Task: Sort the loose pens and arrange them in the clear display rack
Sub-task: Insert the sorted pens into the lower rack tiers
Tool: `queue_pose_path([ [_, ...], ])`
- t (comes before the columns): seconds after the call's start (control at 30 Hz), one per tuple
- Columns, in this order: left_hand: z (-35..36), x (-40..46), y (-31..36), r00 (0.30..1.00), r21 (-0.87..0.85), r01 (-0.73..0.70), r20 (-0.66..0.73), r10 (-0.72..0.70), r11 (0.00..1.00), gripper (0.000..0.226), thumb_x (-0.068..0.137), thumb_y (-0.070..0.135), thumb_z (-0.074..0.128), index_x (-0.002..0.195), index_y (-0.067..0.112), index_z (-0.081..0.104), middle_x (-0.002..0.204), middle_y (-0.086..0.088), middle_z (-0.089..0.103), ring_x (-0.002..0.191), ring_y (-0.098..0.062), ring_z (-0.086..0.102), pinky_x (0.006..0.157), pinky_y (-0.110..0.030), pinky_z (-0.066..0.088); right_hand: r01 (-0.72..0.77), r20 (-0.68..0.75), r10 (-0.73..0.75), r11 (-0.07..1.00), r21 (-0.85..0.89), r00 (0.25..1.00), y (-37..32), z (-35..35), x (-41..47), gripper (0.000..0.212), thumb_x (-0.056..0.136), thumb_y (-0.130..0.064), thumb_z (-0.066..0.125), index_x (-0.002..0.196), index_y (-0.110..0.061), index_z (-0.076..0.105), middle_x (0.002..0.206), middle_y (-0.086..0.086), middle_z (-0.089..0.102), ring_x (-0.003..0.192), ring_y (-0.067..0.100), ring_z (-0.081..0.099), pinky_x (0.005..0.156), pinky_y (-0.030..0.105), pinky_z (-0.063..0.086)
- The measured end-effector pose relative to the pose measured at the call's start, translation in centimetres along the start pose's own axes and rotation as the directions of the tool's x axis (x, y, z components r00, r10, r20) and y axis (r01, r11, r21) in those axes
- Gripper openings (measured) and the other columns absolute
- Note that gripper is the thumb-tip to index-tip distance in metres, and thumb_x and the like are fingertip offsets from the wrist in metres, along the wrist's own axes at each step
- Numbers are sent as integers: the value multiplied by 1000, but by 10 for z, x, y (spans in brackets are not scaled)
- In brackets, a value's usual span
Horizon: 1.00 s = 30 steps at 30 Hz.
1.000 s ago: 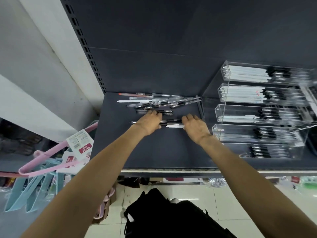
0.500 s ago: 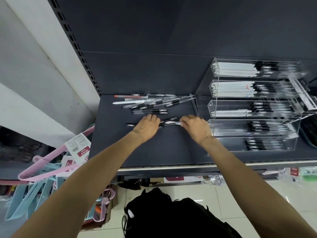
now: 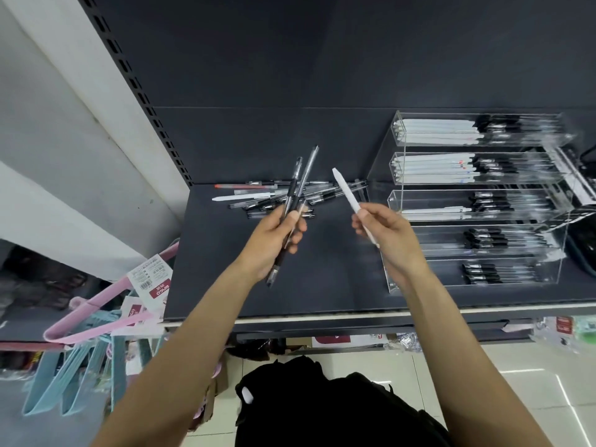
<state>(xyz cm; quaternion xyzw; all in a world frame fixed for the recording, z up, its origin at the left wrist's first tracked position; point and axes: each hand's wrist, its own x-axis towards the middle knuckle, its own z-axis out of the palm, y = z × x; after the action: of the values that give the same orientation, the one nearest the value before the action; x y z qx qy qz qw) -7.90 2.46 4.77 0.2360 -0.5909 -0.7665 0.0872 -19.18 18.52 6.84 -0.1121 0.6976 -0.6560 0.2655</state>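
Sorting pens by type, mid-task

The left hand (image 3: 274,240) is gripping two clear black-grip pens (image 3: 295,201) in its fingers (image 3: 293,217) while the right hand (image 3: 387,237) is pinching a white pen (image 3: 346,190), both raised above the shelf (image 3: 322,285). A loose pile (image 3: 290,196) is waiting behind; the clear display rack (image 3: 477,201) is looking partly stocked, so much sorting probably remains.

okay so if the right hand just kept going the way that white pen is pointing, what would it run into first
The right hand aims the white pen up and to the left. Its tip would likely pass over the loose pens and meet the dark back panel first, though depth is hard to judge from one view.
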Motion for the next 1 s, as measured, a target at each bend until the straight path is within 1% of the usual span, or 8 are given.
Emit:
queue_pose_path([
  [0.17, 27, -11, -1, 1000, -346, 0, -13, -5, 938, 29, 101, 10, 40, 126, 11, 56, 80, 7, 62, 63, -4, 46, 54, -15, 37, -168, 144, 139, 963, 212, 980, -5, 16, -8, 12, 91, -10, 57, 99, -14, 66, 84, -2, 69, 69, 3, 57, 67, 19, 43],
  [0.37, 33, -19, 1, 997, -389, 8, -67, -37, 921, 33, 100, 8, 43, 131, 13, 55, 100, 4, 68, 85, -3, 63, 72, -17, 51, -154, 150, 130, 975, 159, 980, -6, 23, -10, 10, 90, -7, 60, 93, -15, 66, 74, -5, 69, 65, 5, 58, 63, 19, 44],
  [0.57, 39, -24, -2, 986, -374, 48, -131, -105, 926, 30, 102, 13, 42, 128, 19, 55, 114, 1, 69, 94, -15, 69, 78, -27, 57, 77, 87, -58, 968, -239, 995, -5, 31, -10, 8, 85, -10, 68, 89, -17, 66, 73, -2, 68, 62, 6, 64, 59, 15, 47],
  [0.67, 45, -28, -8, 980, -427, 61, -145, -135, 902, 24, 102, 13, 39, 119, 19, 56, 99, 1, 71, 82, -11, 70, 70, -24, 56, 199, 89, -179, 827, -526, 980, 1, 37, -7, 12, 81, -18, 73, 86, -25, 65, 70, -11, 67, 64, 8, 66, 69, 26, 54],
  [0.77, 49, -34, -14, 976, -456, 48, -169, -139, 889, 20, 103, 12, 36, 117, 15, 50, 81, 5, 69, 63, -4, 65, 60, -20, 54, 281, 149, -250, 655, -701, 957, 8, 45, -9, 7, 80, -25, 73, 81, -27, 66, 71, -15, 65, 69, 7, 65, 69, 30, 54],
  [0.87, 48, -40, -22, 966, -469, 24, -217, -141, 883, 18, 104, 12, 35, 114, 15, 50, 76, 6, 70, 61, -2, 65, 60, -19, 53, 383, 267, -284, 534, -754, 921, 14, 49, -13, 4, 83, -29, 69, 86, -27, 73, 71, -15, 62, 77, 11, 56, 65, 23, 42],
  [0.93, 43, -44, -28, 951, -413, 1, -280, -128, 911, 16, 103, 12, 37, 107, 16, 52, 76, 6, 67, 66, -7, 62, 61, -18, 51, 429, 331, -272, 562, -707, 904, 16, 50, -12, 8, 85, -26, 68, 90, -25, 75, 73, -13, 60, 75, 11, 50, 64, 20, 35],
  [1.0, 38, -50, -34, 929, -354, -11, -349, -121, 935, 14, 102, 13, 39, 103, 16, 53, 76, 6, 61, 61, -5, 50, 57, -18, 42, 437, 334, -284, 637, -634, 899, 11, 53, -9, 8, 85, -20, 68, 89, -22, 74, 75, -8, 61, 69, 10, 51, 65, 21, 39],
])
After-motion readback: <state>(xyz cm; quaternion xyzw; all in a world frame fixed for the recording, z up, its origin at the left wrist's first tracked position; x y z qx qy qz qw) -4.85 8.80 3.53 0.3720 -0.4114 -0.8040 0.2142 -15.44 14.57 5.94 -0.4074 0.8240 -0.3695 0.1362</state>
